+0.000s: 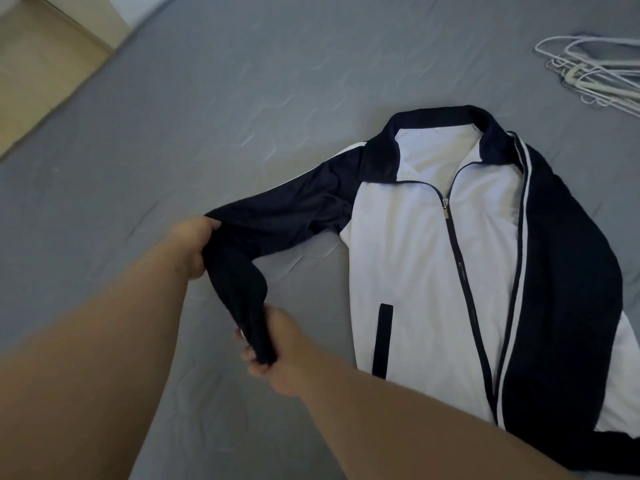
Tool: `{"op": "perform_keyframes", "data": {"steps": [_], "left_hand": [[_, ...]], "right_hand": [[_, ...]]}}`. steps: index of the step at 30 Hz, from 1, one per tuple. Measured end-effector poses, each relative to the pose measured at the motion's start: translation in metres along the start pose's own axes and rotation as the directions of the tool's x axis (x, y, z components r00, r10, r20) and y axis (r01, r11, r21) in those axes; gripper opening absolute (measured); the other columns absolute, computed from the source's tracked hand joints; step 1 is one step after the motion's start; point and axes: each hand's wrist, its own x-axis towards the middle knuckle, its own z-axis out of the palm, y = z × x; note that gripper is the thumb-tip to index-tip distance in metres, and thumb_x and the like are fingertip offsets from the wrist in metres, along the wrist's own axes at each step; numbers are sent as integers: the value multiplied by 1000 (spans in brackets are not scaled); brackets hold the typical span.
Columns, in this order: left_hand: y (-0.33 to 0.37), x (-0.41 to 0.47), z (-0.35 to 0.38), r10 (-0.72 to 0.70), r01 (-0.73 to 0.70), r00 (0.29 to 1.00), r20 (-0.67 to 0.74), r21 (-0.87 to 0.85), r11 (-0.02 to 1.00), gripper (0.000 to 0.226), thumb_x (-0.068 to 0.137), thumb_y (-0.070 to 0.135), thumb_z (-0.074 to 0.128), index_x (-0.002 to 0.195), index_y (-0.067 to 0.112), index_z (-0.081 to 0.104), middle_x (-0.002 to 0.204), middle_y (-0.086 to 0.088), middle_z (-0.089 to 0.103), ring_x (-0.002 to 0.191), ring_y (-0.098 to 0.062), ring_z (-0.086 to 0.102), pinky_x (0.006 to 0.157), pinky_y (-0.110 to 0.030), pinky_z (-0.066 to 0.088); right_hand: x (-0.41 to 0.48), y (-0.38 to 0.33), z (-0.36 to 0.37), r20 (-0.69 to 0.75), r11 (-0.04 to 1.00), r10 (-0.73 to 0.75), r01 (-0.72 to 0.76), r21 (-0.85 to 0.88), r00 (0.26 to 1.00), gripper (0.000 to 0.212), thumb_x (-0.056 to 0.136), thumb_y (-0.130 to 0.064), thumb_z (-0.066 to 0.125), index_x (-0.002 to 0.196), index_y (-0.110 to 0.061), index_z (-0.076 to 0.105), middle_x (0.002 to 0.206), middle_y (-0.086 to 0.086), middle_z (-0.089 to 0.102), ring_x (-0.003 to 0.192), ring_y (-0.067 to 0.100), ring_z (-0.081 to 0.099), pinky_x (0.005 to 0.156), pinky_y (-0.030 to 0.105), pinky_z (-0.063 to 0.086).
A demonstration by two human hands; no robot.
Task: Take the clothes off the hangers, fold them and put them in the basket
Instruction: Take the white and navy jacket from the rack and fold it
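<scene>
My left hand (194, 247) grips the navy sleeve (294, 209) of a white-and-navy zip jacket (415, 265) at its bend, while my right hand (277, 344) clasps the cuff end, both arms reaching forward. The jacket lies front-up on a grey bedsheet (207, 98). Print beside the zip is too small to read. White hangers (595, 74) lie piled well apart, top right.
</scene>
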Motion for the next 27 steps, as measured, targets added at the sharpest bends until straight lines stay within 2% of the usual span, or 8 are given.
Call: {"op": "perform_keyframes", "data": {"steps": [6,10,12,14,18,20,23,27], "left_hand": [[45,-15,37,98,-62,986,134,-255,965,12,95,22,58,98,12,65,74,-4,72,58,-17,69,54,-27,54],[62,-50,103,129,-35,959,253,-346,937,21,96,26,55,80,13,54,49,-2,60,40,-18,62,43,-24,51],[62,-61,139,163,-79,946,279,-287,955,4,91,19,58,87,17,59,69,-2,64,54,-19,64,55,-27,53],[52,-68,177,186,-119,934,306,-225,967,20,85,9,62,101,21,66,88,-2,67,73,-19,66,68,-31,56],[9,-91,237,168,-212,906,388,73,974,35,81,0,65,109,20,66,89,-5,65,76,-23,65,78,-41,60],[-19,-96,256,220,-366,878,424,300,881,36,84,-1,62,113,20,60,87,-5,62,71,-21,65,67,-36,62],[-51,-102,279,337,-584,809,482,586,562,35,85,6,58,117,19,52,97,-4,60,81,-21,62,69,-36,59],[-65,-111,300,462,-636,767,445,620,459,38,96,24,53,131,19,39,109,-5,55,100,-25,57,78,-37,52]], "right_hand": [[-59,-75,-50,265,994,23,-51,100,964,70,67,-87,59,93,-23,64,84,0,59,54,11,36,55,24,13],[-102,-90,-117,229,965,-40,-22,262,973,82,60,-85,68,113,-22,64,97,4,56,62,14,37,61,26,18],[-122,-84,-154,149,929,-37,-21,369,988,84,64,-82,68,118,-18,68,106,6,57,65,17,39,63,28,25],[-144,-69,-194,65,884,22,-49,466,998,83,69,-76,69,123,-14,68,116,9,57,73,22,48,71,33,36],[-170,-32,-250,-98,889,215,-153,431,972,59,82,-58,64,114,-10,74,121,16,68,111,39,64,104,51,42],[-165,-8,-273,-292,920,288,-179,350,912,48,76,-43,77,110,-8,75,114,19,71,109,39,66,98,54,49],[-139,27,-311,-423,915,352,-212,343,835,87,45,-29,97,122,-10,62,121,19,64,106,43,64,83,58,55],[-128,25,-291,-559,959,282,-230,163,780,64,91,-37,68,133,6,46,132,20,52,111,39,58,64,38,56]]}}
